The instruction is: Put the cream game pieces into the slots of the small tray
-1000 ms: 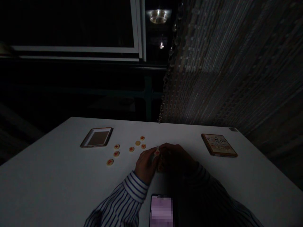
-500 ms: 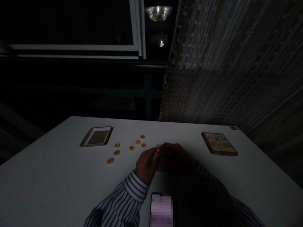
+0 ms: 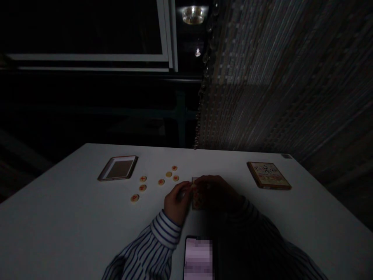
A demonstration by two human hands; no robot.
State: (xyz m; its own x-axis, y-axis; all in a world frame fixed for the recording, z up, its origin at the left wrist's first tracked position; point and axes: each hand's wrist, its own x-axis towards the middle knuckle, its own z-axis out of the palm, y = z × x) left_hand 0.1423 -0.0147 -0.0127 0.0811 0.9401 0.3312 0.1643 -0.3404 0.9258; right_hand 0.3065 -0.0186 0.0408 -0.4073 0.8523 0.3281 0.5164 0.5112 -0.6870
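Observation:
Between my hands on the white table (image 3: 78,225) is a small rectangular pack of Chinese chess pieces (image 3: 198,200), with red-marked discs showing at its left side. The thumb and fingertips of my left hand (image 3: 175,204) pinch at the pack's upper left corner, where a small pale bit shows. In deep shadow, my right hand (image 3: 217,190) curls over the pack's top and right side and hides much of it. Several loose round chess pieces (image 3: 142,188) lie to the left of my left hand, most with red characters and one plain (image 3: 169,174).
A shallow open box tray (image 3: 121,169) lies at the table's far left. Its printed box (image 3: 269,175) sits at the right. A phone (image 3: 198,256) with a lit screen is near me between my forearms. Behind the table's right half hangs a string curtain (image 3: 247,97).
My left hand has shifted slightly left and down, so more of the pack's red-marked pieces show. My right hand stays nearly in place. The view has moved a little.

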